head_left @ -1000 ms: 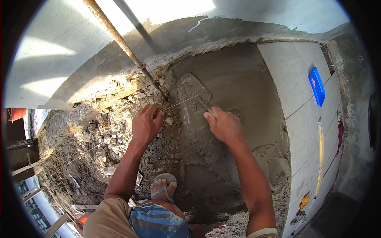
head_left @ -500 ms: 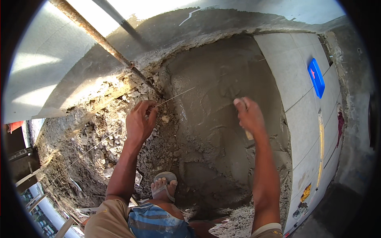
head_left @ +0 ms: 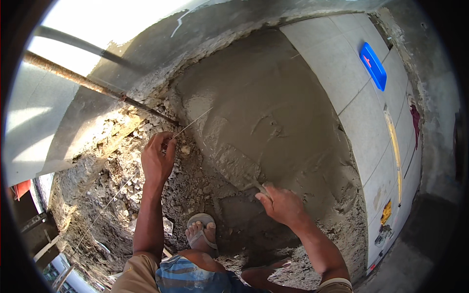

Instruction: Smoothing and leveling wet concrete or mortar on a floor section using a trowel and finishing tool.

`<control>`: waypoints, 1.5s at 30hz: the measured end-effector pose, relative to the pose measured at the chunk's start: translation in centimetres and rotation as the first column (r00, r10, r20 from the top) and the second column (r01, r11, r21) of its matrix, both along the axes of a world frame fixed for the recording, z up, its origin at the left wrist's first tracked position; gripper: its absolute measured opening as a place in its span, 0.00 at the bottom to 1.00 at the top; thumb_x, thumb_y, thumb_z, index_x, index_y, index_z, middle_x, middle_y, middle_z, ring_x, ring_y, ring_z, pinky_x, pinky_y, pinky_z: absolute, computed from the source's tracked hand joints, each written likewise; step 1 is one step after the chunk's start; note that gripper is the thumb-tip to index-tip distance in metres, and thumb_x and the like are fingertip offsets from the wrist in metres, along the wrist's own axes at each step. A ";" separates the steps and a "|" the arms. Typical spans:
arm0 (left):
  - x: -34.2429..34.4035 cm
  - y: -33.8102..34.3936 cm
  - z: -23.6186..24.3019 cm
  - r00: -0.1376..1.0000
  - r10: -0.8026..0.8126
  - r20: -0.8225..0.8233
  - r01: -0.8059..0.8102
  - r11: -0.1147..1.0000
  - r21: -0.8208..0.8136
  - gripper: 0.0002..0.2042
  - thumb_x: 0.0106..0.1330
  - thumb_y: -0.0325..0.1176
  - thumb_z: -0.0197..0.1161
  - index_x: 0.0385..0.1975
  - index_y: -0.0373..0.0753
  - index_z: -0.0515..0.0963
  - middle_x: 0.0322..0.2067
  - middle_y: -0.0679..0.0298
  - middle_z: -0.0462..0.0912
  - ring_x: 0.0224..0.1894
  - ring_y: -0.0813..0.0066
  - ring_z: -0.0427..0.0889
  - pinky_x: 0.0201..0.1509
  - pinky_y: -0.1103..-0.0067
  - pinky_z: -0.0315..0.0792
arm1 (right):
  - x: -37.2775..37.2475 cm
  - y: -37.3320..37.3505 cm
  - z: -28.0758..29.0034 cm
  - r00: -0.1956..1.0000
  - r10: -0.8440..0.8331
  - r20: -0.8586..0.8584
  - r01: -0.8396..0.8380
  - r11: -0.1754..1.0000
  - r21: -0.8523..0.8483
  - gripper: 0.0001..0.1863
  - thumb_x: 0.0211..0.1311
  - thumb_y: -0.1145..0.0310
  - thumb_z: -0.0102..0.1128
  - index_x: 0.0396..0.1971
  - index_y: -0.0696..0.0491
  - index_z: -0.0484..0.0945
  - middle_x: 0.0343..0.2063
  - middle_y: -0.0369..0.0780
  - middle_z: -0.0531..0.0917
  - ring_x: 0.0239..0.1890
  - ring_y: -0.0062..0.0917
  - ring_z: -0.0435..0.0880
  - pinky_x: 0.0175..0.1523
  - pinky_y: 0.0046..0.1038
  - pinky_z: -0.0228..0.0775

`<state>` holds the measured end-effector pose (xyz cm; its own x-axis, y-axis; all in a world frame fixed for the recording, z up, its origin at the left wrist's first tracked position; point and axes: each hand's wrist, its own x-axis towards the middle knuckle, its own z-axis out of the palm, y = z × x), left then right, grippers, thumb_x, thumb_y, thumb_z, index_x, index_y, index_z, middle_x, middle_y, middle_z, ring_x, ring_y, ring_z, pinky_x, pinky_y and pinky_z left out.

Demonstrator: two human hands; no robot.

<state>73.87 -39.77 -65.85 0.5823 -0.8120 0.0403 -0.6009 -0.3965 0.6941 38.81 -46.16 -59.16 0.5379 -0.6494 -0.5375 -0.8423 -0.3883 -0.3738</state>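
In my left hand (head_left: pixel 158 158) a thin string (head_left: pixel 198 118) is pinched between thumb and fingers, over the rubble at the left edge of the wet mortar (head_left: pixel 293 93). It stretches on past the hand both ways, up over the mortar and down to the lower left. My right hand (head_left: pixel 284 206) grips the handle of a trowel (head_left: pixel 235 167). The trowel's blade is coated in grey mortar and lies on the mortar's lower left part, pointing up and left. Its handle is mostly hidden by my fingers.
Pale grey floor tiles (head_left: pixel 364 115) border the mortar at right. On them lie a blue plastic tray (head_left: pixel 373 67), a long yellow strip (head_left: pixel 394 139) and a small yellow item (head_left: pixel 386 213). A rusty metal rod (head_left: pixel 73 75) slants down to broken rubble (head_left: pixel 122 168). My sandalled foot (head_left: pixel 201 235) stands beside the mortar.
My right hand has brought the trowel down and left across the mortar, turning its blade leftward. My left hand keeps hold of the string. The whole view has shifted slightly.
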 end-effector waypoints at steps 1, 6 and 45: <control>-0.1 0.0 0.0 1.000 -0.006 0.013 0.006 1.000 0.008 0.10 0.67 0.33 0.67 0.44 0.34 0.84 0.38 0.51 0.89 0.36 0.60 0.90 0.41 0.71 0.82 | -0.5 -0.2 -0.3 1.000 -0.017 -0.003 0.017 1.000 -0.001 0.22 0.74 0.49 0.55 0.52 0.53 0.80 0.32 0.55 0.86 0.36 0.56 0.86 0.40 0.53 0.77; -0.3 -0.2 -0.1 0.999 -0.041 0.035 0.041 0.999 0.003 0.10 0.68 0.32 0.66 0.44 0.33 0.84 0.38 0.52 0.89 0.36 0.62 0.90 0.42 0.71 0.82 | -2.4 -7.6 -2.1 0.946 -0.282 0.161 0.319 0.900 -0.297 0.22 0.74 0.50 0.55 0.46 0.56 0.78 0.32 0.57 0.85 0.38 0.58 0.85 0.43 0.54 0.76; -1.2 -1.5 -2.4 0.987 -0.151 0.062 0.151 0.988 0.001 0.10 0.69 0.30 0.63 0.46 0.34 0.83 0.36 0.53 0.88 0.34 0.58 0.87 0.39 0.67 0.79 | -9.6 -6.4 -1.3 0.689 -0.723 0.058 0.710 0.657 -0.255 0.24 0.75 0.50 0.50 0.52 0.57 0.77 0.40 0.58 0.86 0.47 0.58 0.84 0.53 0.54 0.74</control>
